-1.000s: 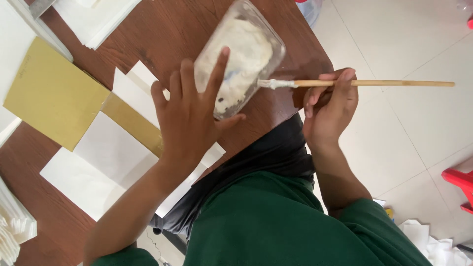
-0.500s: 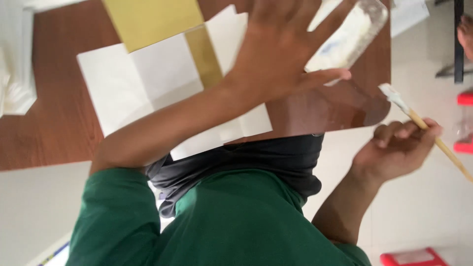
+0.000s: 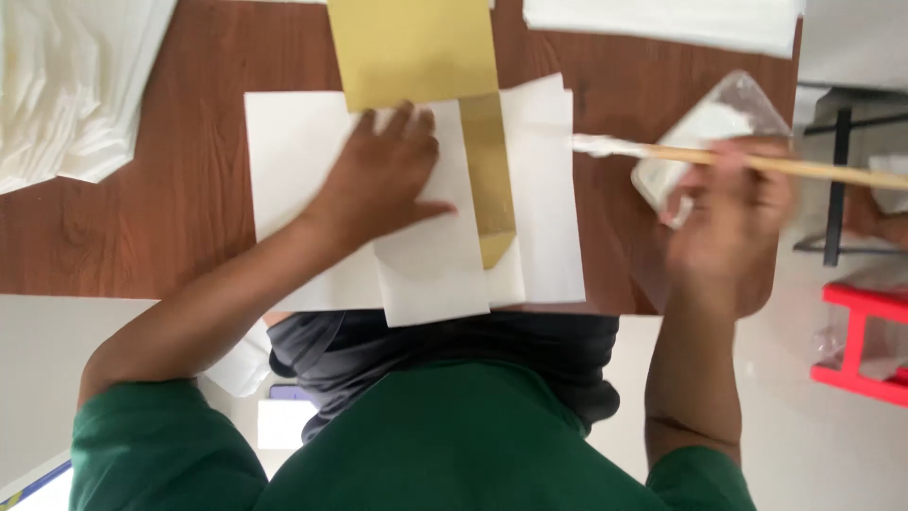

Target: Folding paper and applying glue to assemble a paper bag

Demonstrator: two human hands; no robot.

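Note:
My left hand point(image 3: 383, 180) lies flat, fingers apart, on a white paper sheet point(image 3: 426, 255) at the near edge of the brown wooden table point(image 3: 180, 218). A gold paper sheet point(image 3: 411, 47) and a gold strip point(image 3: 490, 180) lie under and beside the white sheets. My right hand point(image 3: 728, 227) grips a wooden-handled brush point(image 3: 757, 163) with white paste on its tip, held over the table's right part. A clear plastic tub of white paste point(image 3: 709, 128) sits just beyond the right hand.
A stack of white paper or bags point(image 3: 76, 85) lies at the far left, more white sheets point(image 3: 662, 21) at the top right. A red stool point(image 3: 865, 345) and a black frame point(image 3: 837, 180) stand on the floor to the right.
The view has swung so the table lies square. My left hand has come down flat on the white sheet. My right hand has raised the brush level beside the paste tub.

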